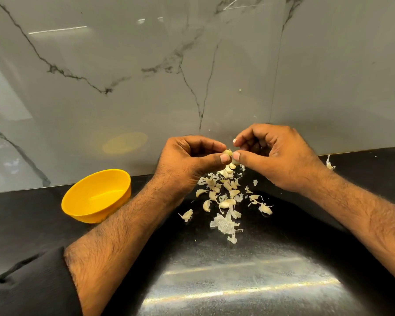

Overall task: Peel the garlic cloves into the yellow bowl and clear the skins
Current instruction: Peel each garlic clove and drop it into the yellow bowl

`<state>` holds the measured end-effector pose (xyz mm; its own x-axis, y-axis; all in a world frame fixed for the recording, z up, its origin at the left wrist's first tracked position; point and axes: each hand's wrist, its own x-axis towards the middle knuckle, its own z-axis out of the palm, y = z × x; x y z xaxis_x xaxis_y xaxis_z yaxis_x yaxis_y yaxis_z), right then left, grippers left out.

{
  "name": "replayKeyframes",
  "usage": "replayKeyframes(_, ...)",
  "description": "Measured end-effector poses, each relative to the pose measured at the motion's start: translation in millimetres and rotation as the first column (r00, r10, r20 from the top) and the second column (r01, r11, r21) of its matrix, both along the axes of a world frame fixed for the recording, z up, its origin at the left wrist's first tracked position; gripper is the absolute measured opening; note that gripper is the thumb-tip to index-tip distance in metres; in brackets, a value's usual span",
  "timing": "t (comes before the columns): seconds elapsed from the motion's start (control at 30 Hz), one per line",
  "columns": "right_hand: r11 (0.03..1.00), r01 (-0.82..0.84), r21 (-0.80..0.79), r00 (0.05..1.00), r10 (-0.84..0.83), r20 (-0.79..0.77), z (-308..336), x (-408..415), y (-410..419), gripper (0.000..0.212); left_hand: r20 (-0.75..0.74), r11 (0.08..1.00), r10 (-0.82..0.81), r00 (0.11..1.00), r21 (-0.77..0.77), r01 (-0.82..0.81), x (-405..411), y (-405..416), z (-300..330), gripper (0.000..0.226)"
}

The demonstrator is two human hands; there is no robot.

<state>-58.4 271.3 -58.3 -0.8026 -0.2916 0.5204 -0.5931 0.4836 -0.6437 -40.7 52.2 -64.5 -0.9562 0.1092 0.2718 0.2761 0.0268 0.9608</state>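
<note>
My black sleeve [30, 286] fills the lower left corner, pushed back from the forearm. Beyond it the yellow bowl [95, 197] sits on the black table [32, 220], close to the marbled wall panel [123, 76] and just left of my left forearm; the part of its inside that shows holds nothing that I can make out, and a faint yellow reflection of it shows on the wall above.

My left hand [187, 163] is raised above the table, fingers curled, thumb and forefinger pinching a single garlic clove [227, 153]. My right hand [276, 156] meets it from the other side, its thumb tip touching the same clove and its fingers curled inward above it; a small white fleck sits on one fingertip. Both hands grasp the one clove between them, in front of the wall's lower edge.

Directly beneath the hands lies a scatter of garlic cloves [224, 197] on the table, mixed with papery skins [224, 224], the largest piece of skin nearest to me. One clove [187, 215] lies a little apart on the left of the heap, between it and my left forearm.

Farther right, beyond my right wrist, a lone scrap of skin [330, 164] rests on the table near the wall. A bright glare streaks the table surface at the bottom centre.
</note>
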Motion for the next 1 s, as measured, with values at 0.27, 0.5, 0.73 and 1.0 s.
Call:
replayKeyframes(0.27, 0.995, -0.039, 0.092, 0.991, 0.051, -0.127, -1, 1, -4, 0.009, 0.038, 1.000, -0.024, 0.999, 0.008, 0.024, 2, 1, 0, 0.024)
replayKeyframes(0.5, 0.990, 0.014, 0.138, 0.986, 0.010, -0.168, -2, -1, -3, 0.006, 0.037, 0.998, 0.006, 0.999, 0.067, -0.008, 0, 0, -1, 0.020)
replayKeyframes(0.73, 0.968, 0.021, 0.251, 1.000, -0.015, -0.027, -2, -6, 1, 0.012, -0.017, 0.998, 0.065, 0.998, -0.023, -0.066, -3, -1, -2, 0.018)
replayKeyframes(1.0, 0.968, 0.020, 0.250, 0.993, 0.010, -0.120, -3, -1, -7, 0.022, -0.193, 0.946, 0.120, 0.974, -0.275, -0.171, 0, 5, -8, 0.017)
